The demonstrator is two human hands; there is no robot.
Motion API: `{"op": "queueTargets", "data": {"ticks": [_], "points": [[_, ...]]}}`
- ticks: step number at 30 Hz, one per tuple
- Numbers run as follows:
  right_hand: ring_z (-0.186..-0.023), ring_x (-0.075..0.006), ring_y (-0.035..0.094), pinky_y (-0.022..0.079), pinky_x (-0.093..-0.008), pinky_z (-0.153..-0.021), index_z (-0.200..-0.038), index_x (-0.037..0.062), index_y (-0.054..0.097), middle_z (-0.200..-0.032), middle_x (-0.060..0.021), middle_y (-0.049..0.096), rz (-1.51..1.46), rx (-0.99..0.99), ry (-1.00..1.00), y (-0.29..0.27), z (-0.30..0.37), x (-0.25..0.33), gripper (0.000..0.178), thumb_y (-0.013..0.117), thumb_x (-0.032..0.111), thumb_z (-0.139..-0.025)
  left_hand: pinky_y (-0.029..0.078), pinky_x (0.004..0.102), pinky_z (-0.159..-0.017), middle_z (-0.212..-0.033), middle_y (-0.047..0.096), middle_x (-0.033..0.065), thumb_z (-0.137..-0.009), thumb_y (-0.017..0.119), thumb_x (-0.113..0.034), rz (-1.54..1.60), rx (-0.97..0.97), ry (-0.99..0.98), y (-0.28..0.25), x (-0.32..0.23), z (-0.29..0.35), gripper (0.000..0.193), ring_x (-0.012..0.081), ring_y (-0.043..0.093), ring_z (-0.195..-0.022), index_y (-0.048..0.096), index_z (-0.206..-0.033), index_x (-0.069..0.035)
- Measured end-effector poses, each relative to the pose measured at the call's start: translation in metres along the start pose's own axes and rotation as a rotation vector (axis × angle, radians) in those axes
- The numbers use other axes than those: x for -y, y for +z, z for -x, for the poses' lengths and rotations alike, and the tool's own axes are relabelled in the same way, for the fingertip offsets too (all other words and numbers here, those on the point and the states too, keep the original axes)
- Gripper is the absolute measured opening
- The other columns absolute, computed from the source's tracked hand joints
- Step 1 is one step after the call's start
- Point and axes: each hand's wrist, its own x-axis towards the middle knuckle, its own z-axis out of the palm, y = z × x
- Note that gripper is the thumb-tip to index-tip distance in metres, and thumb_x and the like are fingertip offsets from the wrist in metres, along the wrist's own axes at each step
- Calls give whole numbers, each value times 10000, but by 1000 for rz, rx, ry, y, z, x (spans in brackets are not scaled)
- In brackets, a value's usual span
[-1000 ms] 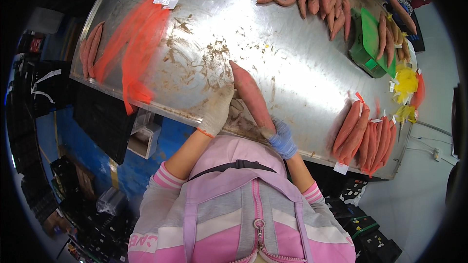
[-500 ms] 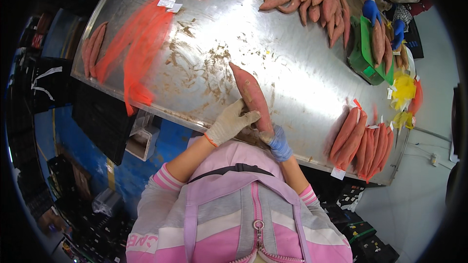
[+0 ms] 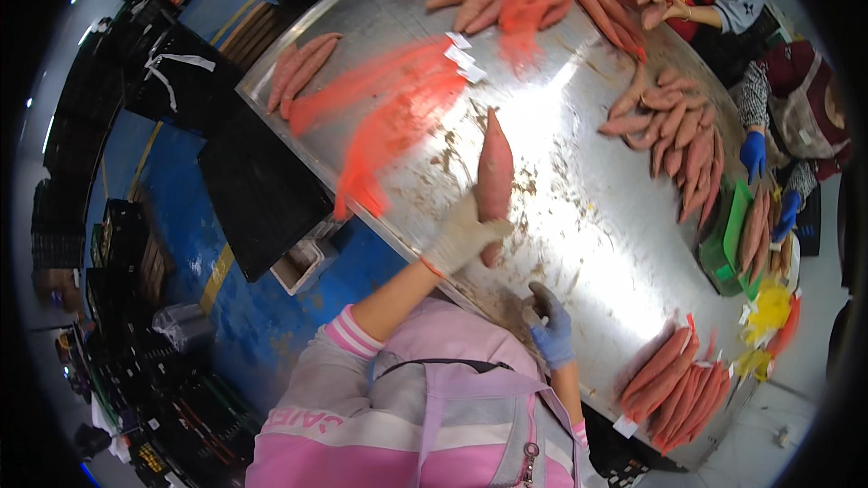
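Note:
A long red-skinned sweet potato (image 3: 495,170) stands out over the near part of the metal table (image 3: 579,253), its pointed end away from me. My left hand (image 3: 464,235), in a pale knit glove, grips its lower end. To the right and nearer, my right hand (image 3: 550,329) in a blue glove with dark fingertips is empty, its fingers apart. Left of the sweet potato, red mesh bags (image 3: 398,131) lie flat with white tags (image 3: 466,63). Three sweet potatoes (image 3: 305,70) rest side by side at the table's left edge.
Loose sweet potatoes (image 3: 678,131) are heaped at the right. Netted bundles (image 3: 674,389) lie near the right corner. Across the table, a co-worker's blue-gloved hand (image 3: 752,155) is near a green crate (image 3: 723,244); another person's bare hands (image 3: 665,9) hold sweet potatoes. A black crate (image 3: 262,190) stands at left.
My right hand has let go of the sweet potato and drawn back from it. The left hand keeps hold and has turned it more upright. My view has swung left, showing more of the far side.

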Motion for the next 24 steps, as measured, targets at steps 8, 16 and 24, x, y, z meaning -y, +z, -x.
{"op": "queueTargets", "data": {"ticks": [8, 16, 24], "points": [[-827, -174, 613, 483, -284, -764, -1141, 45, 594, -944, -99, 647, 9, -126, 137, 0, 7, -13, 330, 625, 179, -841, 440, 412, -878, -1121, 542, 251, -674, 675, -193, -574, -627, 130, -225, -21, -73, 595, 387, 534, -1041, 452, -1202, -32], [-986, -199, 607, 471, -294, -857, -1156, -8, 573, -1057, -147, 638, 20, -92, 222, 32, -7, 21, 354, 599, 186, -861, 440, 431, -910, -1134, 548, 167, -710, 633, -145, -1271, -581, -53, -332, -7, -128, 509, 363, 545, -1039, 498, -1195, -73], [-941, -206, 632, 490, -299, -819, -1139, 29, 590, -1027, -146, 652, 76, -209, 182, 56, -12, 14, 319, 606, 186, -861, 428, 428, -905, -1093, 557, 161, -716, 654, -155, -1353, -645, -86, -359, 29, -181, 450, 343, 524, -1040, 522, -1140, -86]]}}
